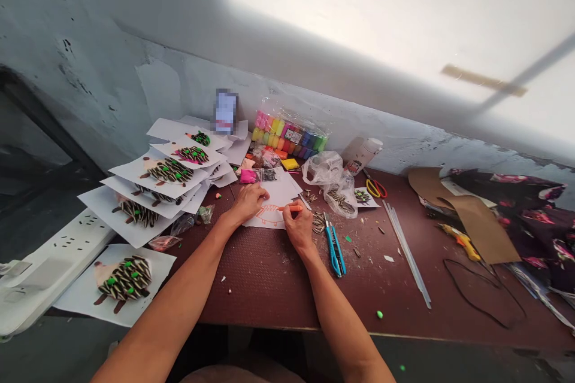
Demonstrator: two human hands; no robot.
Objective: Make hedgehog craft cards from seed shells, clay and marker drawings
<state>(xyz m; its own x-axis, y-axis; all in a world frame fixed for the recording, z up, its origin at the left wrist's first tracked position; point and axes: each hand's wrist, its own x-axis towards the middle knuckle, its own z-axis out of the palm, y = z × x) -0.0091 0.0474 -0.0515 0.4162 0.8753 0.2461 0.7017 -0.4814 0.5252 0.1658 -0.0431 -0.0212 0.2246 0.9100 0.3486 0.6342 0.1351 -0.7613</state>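
Note:
A white sheet of paper (281, 187) lies on the dark red table, with an orange outline drawing (269, 213) near its front edge. My right hand (298, 224) is closed on an orange marker (291, 208), whose tip points left at the drawing. On the sheet's left edge rests my left hand (250, 200); its fingers are bent, and whether they are apart or pressed together is hard to make out. Sunflower seeds (318, 222) and a teal utility knife (335, 248) lie just right of my right hand.
Stacked sheets with seed hedgehogs (168, 172) stand left, by a white power strip (58, 266). Behind are coloured clay packs (290, 134), a plastic bag (330, 176) and a bottle (363, 154). Scissors (376, 187), glue sticks (406, 254) and a glue gun (462, 240) lie right.

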